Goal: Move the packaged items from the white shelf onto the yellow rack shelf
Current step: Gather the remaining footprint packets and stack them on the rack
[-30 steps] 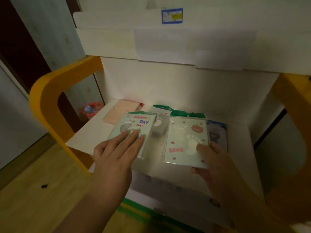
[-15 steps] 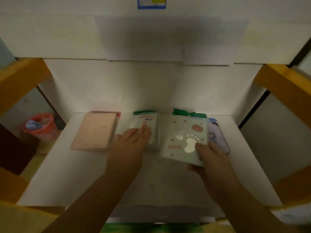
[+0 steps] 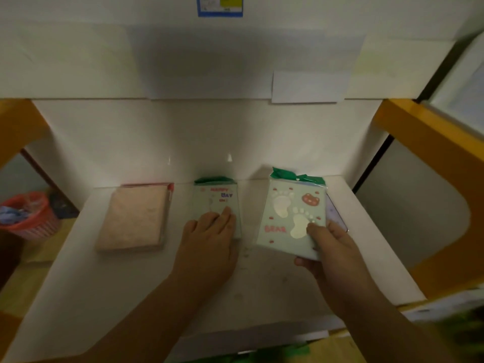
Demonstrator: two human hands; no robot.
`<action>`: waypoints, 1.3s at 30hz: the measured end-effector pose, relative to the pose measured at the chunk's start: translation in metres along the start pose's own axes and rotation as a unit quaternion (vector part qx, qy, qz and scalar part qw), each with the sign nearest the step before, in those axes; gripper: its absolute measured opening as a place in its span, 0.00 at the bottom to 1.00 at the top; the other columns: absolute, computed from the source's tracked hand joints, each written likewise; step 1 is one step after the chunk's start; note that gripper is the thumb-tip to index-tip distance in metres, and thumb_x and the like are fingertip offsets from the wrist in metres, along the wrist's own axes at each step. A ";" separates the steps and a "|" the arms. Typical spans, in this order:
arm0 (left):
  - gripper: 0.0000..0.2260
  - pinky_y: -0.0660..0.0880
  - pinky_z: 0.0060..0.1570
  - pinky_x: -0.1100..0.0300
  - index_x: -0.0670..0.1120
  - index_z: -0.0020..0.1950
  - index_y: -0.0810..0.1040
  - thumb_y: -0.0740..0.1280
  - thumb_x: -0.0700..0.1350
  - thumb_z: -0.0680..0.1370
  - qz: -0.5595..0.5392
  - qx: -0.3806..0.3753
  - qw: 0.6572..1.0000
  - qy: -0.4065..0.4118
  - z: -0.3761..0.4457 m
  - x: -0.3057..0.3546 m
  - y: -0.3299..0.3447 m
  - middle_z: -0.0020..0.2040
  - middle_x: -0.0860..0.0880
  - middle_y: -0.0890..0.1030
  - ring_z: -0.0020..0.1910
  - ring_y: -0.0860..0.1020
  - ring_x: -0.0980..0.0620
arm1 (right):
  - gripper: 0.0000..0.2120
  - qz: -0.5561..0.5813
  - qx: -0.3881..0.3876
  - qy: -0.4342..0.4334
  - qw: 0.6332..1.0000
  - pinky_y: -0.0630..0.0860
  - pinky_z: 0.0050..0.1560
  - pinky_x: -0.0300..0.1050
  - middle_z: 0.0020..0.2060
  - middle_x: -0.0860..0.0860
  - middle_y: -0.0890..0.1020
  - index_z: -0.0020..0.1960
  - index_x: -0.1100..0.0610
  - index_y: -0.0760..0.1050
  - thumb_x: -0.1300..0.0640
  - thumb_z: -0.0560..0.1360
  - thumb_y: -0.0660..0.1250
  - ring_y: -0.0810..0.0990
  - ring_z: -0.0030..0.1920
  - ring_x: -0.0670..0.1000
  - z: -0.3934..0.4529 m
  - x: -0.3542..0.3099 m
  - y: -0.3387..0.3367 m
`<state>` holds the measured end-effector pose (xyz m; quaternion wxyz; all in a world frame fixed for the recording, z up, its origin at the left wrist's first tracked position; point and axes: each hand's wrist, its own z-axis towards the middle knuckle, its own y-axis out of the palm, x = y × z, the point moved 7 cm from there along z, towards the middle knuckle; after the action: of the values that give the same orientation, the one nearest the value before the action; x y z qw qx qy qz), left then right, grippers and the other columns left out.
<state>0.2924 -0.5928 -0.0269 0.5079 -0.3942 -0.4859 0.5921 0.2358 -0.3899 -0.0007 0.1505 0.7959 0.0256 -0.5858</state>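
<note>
Three packets lie on the white board of the yellow rack shelf (image 3: 86, 297). A pink flat packet (image 3: 135, 217) is at the left. In the middle lies a green "HAPPY DAY" packet (image 3: 216, 200), and my left hand (image 3: 209, 239) rests flat on its near half with fingers straight. At the right my right hand (image 3: 331, 247) pinches the near right corner of a green "BEAR" packet (image 3: 288, 216) with footprints, thumb on top. This packet lies over a bluish packet (image 3: 335, 213), of which only an edge shows.
Yellow rack side frames (image 3: 429, 142) stand at both sides. A white back wall closes the shelf, with a blue label (image 3: 220, 5) above. A red basket (image 3: 28, 216) sits on the floor at the left, beyond the rack.
Both hands pushed the two green packets deeper onto the shelf. The camera swung from the left side to a frontal view and came closer.
</note>
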 end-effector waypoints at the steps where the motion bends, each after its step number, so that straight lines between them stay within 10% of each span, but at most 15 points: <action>1: 0.24 0.68 0.56 0.49 0.45 0.69 0.74 0.56 0.53 0.76 0.000 0.002 1.000 0.003 0.000 0.000 0.000 0.68 0.47 0.76 0.63 0.73 0.46 | 0.08 -0.001 0.001 -0.001 1.000 0.80 0.32 0.42 0.46 0.50 0.87 0.55 0.54 0.77 0.59 0.81 0.61 0.86 0.46 0.51 -0.001 0.000 0.000; 39: 0.27 0.67 0.65 0.44 0.48 0.72 0.69 0.54 0.52 0.74 -0.055 0.025 0.985 -0.162 -0.089 -0.117 -0.052 0.74 0.47 0.69 0.72 0.66 0.46 | 0.17 -0.380 0.004 -0.116 0.918 0.80 0.35 0.38 0.50 0.50 0.83 0.64 0.54 0.72 0.49 0.78 0.65 0.82 0.41 0.45 0.072 0.031 0.113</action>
<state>0.4099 -0.6918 0.0016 0.4640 -0.2525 -0.5677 0.6314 0.2038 -0.5209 -0.0256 -0.0850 0.6533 0.3058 -0.6874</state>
